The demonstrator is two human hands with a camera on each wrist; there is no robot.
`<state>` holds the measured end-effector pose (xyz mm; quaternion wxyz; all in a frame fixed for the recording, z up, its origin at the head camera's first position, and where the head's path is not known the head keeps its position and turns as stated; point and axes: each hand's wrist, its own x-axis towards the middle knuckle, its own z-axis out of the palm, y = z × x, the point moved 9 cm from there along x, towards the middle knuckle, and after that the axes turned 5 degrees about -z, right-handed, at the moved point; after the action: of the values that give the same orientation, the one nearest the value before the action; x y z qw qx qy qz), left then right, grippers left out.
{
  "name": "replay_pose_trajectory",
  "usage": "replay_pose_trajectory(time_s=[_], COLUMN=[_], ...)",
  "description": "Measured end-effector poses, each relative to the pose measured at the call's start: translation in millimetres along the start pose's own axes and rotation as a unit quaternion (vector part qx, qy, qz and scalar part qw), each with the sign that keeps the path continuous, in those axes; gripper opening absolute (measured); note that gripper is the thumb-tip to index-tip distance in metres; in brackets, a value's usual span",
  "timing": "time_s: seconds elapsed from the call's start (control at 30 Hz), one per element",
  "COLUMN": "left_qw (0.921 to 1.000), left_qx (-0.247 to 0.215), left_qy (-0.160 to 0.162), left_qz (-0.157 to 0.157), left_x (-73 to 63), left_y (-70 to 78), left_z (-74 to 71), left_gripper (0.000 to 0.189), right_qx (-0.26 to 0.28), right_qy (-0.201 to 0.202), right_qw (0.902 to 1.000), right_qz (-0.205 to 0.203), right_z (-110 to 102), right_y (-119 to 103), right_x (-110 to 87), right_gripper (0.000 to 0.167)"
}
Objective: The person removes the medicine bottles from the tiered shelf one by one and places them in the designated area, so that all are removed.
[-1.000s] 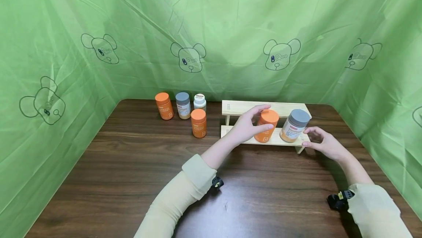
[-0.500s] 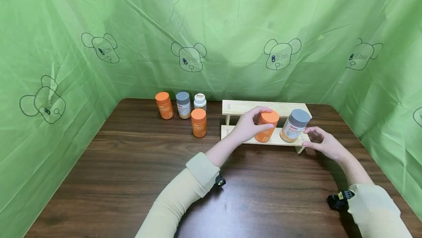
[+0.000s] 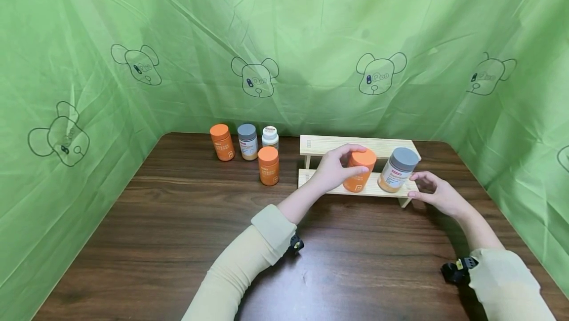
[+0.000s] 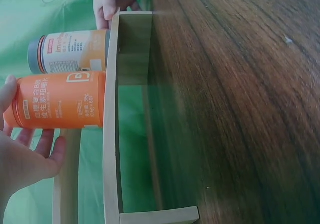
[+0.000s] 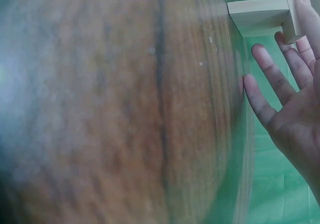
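On the lower step of a two-step wooden rack, an orange supplement bottle stands upright in my left hand. The thumb and fingers close round its upper part near the lid; in the left wrist view its base meets the board. Just to its right on the same step is a grey-lidded bottle with a white and orange label. At the rack's right end my right hand holds the lower board, thumb on the front side and fingers behind. Its outer fingers spread past the wood in the right wrist view.
Left of the rack, on the dark wooden table, stand an orange bottle, a smaller grey-lidded bottle, a white bottle and another orange bottle nearer me. Green cloth surrounds the table.
My left hand has settled lower and closer round the orange bottle, its forefinger coming down onto the lid. The right hand and the other bottles stay where they were.
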<state>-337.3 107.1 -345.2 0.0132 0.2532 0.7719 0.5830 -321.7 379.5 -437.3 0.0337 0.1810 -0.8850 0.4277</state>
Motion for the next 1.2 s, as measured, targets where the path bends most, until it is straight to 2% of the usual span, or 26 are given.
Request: replay_pose_trajectory(time_s=[0.13, 0.33, 0.67, 1.2], left_qw=[1.0, 0.9999, 0.9997, 0.9992], left_qx=[-0.001, -0.003, -0.003, -0.022], left_qy=[0.001, 0.015, 0.02, -0.011], left_qz=[0.0, 0.005, -0.016, -0.032], left_x=[0.0, -1.9, -8.0, -20.9], left_y=[2.1, 12.7, 27.8, 43.1], left_z=[-3.1, -11.7, -27.6, -57.8], left_gripper=[0.044, 0.044, 0.043, 0.042], right_qx=[0.003, 0.0, 0.011, -0.006], right_qy=[0.0, -0.002, -0.005, -0.002], right_qw=[1.0, 1.0, 0.9999, 1.0], right_qz=[0.0, 0.001, 0.001, 0.002], right_z=[0.4, 0.2, 1.2, -0.3], right_y=[-0.3, -1.3, -3.8, -2.3], right_x=[0.0, -0.2, -0.5, 0.3], right_gripper=[0.04, 0.041, 0.039, 0.04])
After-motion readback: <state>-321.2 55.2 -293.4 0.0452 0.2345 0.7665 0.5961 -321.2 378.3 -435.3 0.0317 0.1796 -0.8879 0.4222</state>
